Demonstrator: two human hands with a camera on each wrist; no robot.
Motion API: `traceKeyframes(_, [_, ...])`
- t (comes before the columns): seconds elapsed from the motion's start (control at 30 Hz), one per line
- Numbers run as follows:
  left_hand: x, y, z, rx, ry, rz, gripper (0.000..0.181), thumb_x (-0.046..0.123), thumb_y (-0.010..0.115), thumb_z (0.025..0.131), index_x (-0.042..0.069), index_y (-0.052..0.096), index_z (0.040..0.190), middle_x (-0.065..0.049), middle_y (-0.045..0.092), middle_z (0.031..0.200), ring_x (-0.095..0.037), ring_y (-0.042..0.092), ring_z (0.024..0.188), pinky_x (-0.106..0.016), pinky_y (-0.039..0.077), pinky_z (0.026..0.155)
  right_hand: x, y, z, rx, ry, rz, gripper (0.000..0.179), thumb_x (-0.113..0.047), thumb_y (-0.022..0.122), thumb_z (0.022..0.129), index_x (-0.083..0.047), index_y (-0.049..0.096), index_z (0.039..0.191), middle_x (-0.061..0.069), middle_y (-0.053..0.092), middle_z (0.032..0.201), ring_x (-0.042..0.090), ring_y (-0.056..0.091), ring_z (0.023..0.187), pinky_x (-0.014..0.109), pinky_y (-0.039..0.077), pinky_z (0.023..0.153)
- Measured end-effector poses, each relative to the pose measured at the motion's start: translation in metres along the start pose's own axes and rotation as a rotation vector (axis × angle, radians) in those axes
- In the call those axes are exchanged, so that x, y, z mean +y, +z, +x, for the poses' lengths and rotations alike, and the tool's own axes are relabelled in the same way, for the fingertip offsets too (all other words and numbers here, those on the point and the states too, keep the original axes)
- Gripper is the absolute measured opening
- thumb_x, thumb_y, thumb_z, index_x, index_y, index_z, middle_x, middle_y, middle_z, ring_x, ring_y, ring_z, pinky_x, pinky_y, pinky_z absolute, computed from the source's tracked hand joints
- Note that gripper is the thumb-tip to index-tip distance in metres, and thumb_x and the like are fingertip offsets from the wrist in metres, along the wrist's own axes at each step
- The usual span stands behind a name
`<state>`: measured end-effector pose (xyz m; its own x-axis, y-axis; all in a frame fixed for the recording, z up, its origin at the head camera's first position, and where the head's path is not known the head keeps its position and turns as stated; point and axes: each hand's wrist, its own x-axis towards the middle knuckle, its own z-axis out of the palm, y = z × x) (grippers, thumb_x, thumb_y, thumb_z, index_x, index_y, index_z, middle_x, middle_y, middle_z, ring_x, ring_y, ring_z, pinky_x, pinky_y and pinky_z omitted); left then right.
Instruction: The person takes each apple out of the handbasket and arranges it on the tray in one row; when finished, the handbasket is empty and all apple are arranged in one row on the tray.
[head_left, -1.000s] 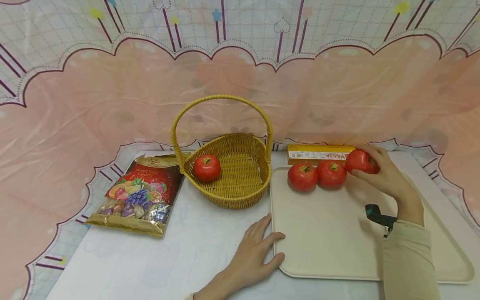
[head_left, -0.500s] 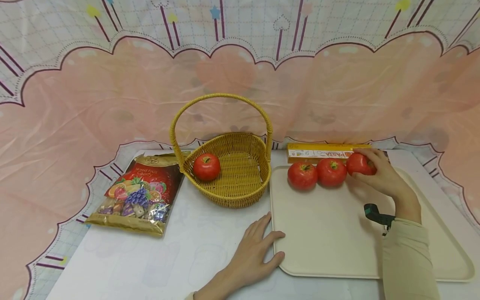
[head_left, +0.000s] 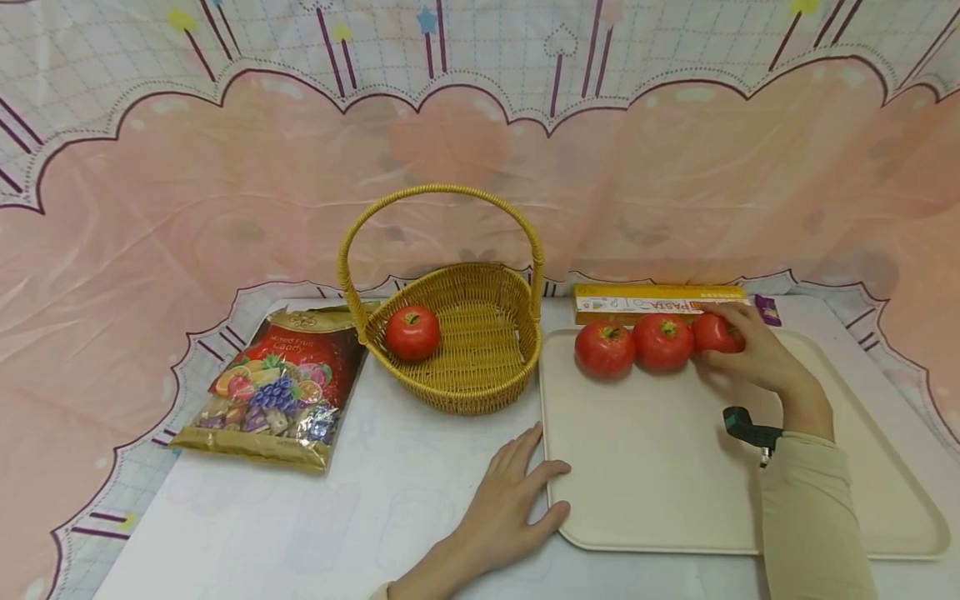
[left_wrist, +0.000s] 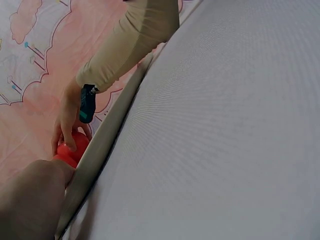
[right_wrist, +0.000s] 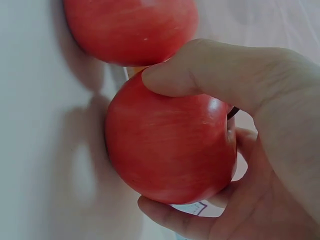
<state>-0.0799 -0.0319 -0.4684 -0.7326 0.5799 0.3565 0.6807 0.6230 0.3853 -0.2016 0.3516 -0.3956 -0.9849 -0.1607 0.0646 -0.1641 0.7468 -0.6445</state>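
The right hand (head_left: 759,357) grasps the rightmost apple (head_left: 717,335), at the far edge of the tray (head_left: 660,467), the last in a row of three running left to right. Its thumb presses on the near side and the fingers curl round the far side, with the apple between them. From the grip, the middle apple (head_left: 663,342) lies directly to the left, just beside the held one, and the left apple (head_left: 604,350) sits beyond it in the same line. The held fruit is nearly round, so its stem gives the only clear axis: in the right wrist view the stem points back toward the palm and the base faces the tray. Whether that base actually bears on the tray is hard to tell, because shadow covers the gap. Behind the row, the pasta box (head_left: 626,306) lies lengthwise, parallel to it, and a purple sweet (head_left: 767,310) lies off its right end. The left hand (head_left: 510,500) grasps nothing; its thumb and forefinger rest over the tray's left rim, well apart from the held apple. A fourth apple (head_left: 412,333) sits in the left side of the basket (head_left: 468,402), left of the tray.
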Motion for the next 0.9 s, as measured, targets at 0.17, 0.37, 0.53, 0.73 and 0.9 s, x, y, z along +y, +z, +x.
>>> traceKeyframes(0.17, [0.0001,0.0000,0.0002,0.000,-0.002,0.005,0.032,0.040,0.053,0.092,0.027,0.055,0.121,-0.014,0.030,0.151,-0.028,0.032,0.139,-0.048,0.032,0.110,-0.0010,0.0007,0.0011,-0.006,-0.026,-0.020,0.074,-0.012,0.070,0.080,-0.007,0.034,0.144,0.030,0.023,0.139,0.054,0.033,0.120,0.073,0.031,0.094])
traceKeyframes(0.37, [0.0005,-0.0011,0.0004,0.006,-0.003,0.000,0.032,0.039,0.055,0.091,0.027,0.055,0.120,-0.014,0.031,0.151,-0.028,0.033,0.139,-0.048,0.032,0.109,-0.0041,-0.0025,0.0006,-0.089,0.119,0.003,0.088,-0.025,0.067,0.086,-0.005,0.009,0.149,0.035,0.020,0.142,0.054,0.029,0.123,0.071,0.030,0.098])
traceKeyframes(0.53, [0.0011,-0.0022,0.0008,0.008,-0.001,-0.001,0.032,0.039,0.055,0.091,0.027,0.055,0.120,-0.014,0.032,0.151,-0.029,0.033,0.139,-0.048,0.033,0.109,-0.0032,-0.0026,0.0008,-0.096,0.174,0.000,0.089,-0.033,0.066,0.087,-0.004,0.008,0.148,0.035,0.018,0.141,0.054,0.028,0.123,0.070,0.031,0.098])
traceKeyframes(0.73, [0.0017,-0.0030,0.0009,-0.001,-0.004,-0.005,0.032,0.039,0.055,0.091,0.027,0.055,0.120,-0.014,0.031,0.151,-0.029,0.033,0.139,-0.048,0.033,0.109,-0.0011,-0.0012,0.0005,-0.081,0.142,-0.013,0.086,-0.031,0.065,0.087,-0.004,0.012,0.149,0.036,0.016,0.143,0.055,0.025,0.125,0.072,0.029,0.097])
traceKeyframes(0.9, [0.0018,-0.0029,0.0009,-0.008,-0.006,-0.005,0.032,0.040,0.053,0.092,0.027,0.055,0.121,-0.014,0.031,0.151,-0.029,0.032,0.140,-0.048,0.032,0.109,0.0009,-0.0022,-0.0002,-0.081,0.144,-0.008,0.088,-0.033,0.065,0.087,-0.006,0.010,0.150,0.036,0.016,0.144,0.054,0.024,0.126,0.072,0.029,0.097])
